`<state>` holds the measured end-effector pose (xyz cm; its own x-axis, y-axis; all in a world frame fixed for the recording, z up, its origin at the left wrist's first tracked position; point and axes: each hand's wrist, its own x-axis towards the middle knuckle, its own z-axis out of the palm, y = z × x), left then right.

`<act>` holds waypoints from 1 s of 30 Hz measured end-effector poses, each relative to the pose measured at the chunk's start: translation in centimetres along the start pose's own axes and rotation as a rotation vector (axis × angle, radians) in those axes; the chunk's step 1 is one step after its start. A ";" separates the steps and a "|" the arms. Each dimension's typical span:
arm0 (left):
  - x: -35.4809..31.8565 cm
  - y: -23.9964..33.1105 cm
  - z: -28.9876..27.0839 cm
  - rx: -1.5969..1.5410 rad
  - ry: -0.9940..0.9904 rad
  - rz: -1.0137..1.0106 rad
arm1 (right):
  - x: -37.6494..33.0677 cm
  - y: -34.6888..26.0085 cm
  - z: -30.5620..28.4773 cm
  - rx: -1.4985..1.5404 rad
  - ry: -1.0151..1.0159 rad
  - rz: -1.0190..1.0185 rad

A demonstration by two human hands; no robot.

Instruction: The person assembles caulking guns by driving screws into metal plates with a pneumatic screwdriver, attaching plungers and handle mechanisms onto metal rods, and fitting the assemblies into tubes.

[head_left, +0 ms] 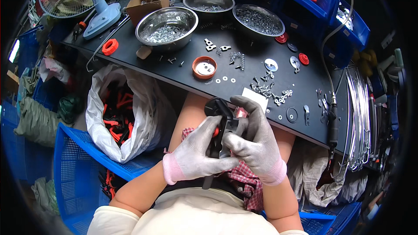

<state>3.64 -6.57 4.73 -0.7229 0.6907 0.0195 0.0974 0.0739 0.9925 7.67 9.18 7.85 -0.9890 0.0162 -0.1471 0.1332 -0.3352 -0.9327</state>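
Observation:
My left hand [194,156], in a white glove with a pink cuff, is wrapped round a black plastic tool body [220,109] above my lap. The tool has a rounded dark end at the top and a small orange-red part on its left side. My right hand [257,147], gloved alike, closes on the right side of the same tool, its thumb across a grey part. A bit of crumpled reddish material shows by the right fingers. Both hands cover much of the tool's lower half. A red checked cloth [252,182] lies beneath them.
The black table [174,66] carries steel bowls [167,28] of small metal parts, an orange-brown round housing [204,67] and loose screws [262,89]. A white bag [96,117] of red-and-black parts sits left. A cabled screwdriver [333,126] hangs right, beside bent wires [359,117].

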 end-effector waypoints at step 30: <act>-2.9 -5.1 -2.9 -0.147 0.704 -0.132 | 0.9 -5.5 -23.2 -1.350 0.768 0.084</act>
<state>3.26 -10.99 -0.07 -0.9956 0.0528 -0.0778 -0.0783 -0.0072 0.9969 7.58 32.90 5.17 -0.7630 0.6441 0.0544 0.5588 0.6995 -0.4456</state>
